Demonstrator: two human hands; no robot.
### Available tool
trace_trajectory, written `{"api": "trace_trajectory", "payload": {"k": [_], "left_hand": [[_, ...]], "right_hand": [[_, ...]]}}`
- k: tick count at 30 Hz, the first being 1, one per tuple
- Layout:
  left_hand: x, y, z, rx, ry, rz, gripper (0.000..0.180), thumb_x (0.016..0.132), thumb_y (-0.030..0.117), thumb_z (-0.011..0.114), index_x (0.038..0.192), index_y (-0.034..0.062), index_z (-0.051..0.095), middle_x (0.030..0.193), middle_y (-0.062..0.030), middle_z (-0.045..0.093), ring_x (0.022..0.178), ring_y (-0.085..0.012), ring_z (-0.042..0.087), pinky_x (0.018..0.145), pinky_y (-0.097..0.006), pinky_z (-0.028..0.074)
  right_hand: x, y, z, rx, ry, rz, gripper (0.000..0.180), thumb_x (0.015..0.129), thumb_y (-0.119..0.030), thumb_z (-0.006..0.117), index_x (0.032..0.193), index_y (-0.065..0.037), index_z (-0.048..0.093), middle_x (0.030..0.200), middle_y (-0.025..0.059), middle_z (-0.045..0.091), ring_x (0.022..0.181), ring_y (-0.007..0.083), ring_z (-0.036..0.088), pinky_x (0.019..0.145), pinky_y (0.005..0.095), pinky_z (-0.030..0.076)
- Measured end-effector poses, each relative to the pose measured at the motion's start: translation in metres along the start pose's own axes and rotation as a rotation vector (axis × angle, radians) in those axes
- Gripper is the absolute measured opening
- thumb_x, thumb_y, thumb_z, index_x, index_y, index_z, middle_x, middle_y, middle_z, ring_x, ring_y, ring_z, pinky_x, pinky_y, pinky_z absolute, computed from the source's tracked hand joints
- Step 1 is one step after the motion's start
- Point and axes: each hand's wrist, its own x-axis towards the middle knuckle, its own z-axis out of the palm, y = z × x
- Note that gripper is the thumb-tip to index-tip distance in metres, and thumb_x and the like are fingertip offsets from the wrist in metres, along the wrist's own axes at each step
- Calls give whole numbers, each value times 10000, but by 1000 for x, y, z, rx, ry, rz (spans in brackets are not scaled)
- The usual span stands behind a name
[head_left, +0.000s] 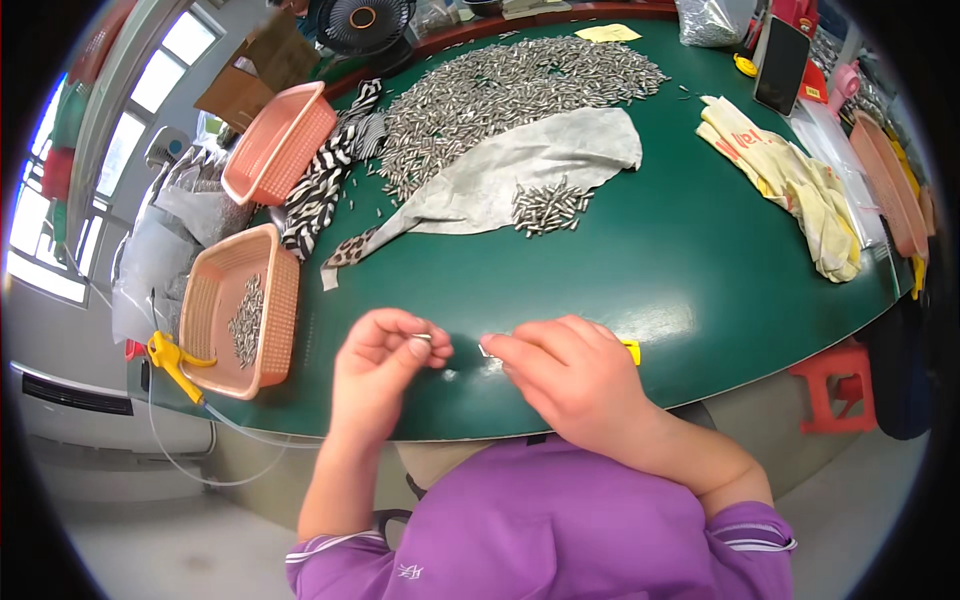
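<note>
Purple shirt (560,520) sits nearest, against the green table (700,300). Just over the table, the left hand (378,362) pinches a pin (422,338); the right hand (572,375) presses its fingertips together at a silver bit (487,350), mostly hidden. Ahead, loose pins (548,208) straddle a grey cloth's (490,175) edge.

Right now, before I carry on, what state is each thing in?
Left hand, pinching a small metal piece
Right hand, pinched, seemingly on a small shiny piece
Lower pink basket, holding some metal pieces
Upper pink basket, seemingly tilted
Grey cloth, spread, bearing a small metal heap
Cream glove bundle, unworn
Phone, propped up, screen dark
Cardboard box, open
Fan, running or not unclear
</note>
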Motion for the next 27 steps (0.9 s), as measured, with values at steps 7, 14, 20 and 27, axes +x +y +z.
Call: {"api": "trace_trajectory", "payload": {"k": [7,14,20,27], "left_hand": [[-16,-29,14,-341,-143,2,118,923,38,605,1023,58,546,965,-93,596,891,-169,574,783,-282,477],[-18,-33,14,-418,-153,-37,128,921,54,615,1025,58,541,972,-99,601,891,-169,587,814,-293,489],[-20,-40,13,-343,-173,16,102,935,51,597,1026,40,550,1004,-94,612,884,-156,602,826,-301,504],[-22,-40,14,-284,-166,57,94,944,38,585,1032,33,550,1026,-96,618,912,-152,609,831,-300,515]], "right_hand": [[4,-6,-4,281,89,17,326,730,-42,713,1049,-105,692,880,42,649,716,217,618,607,331,499],[5,-12,-3,305,60,23,308,749,-67,706,1054,-108,682,886,38,638,754,223,625,627,339,513],[7,-14,-2,312,30,17,301,758,-75,700,1055,-115,683,889,38,640,756,222,628,630,342,515],[6,-14,-1,316,19,30,303,756,-68,696,1055,-116,684,885,36,641,757,223,630,630,342,514]]}}
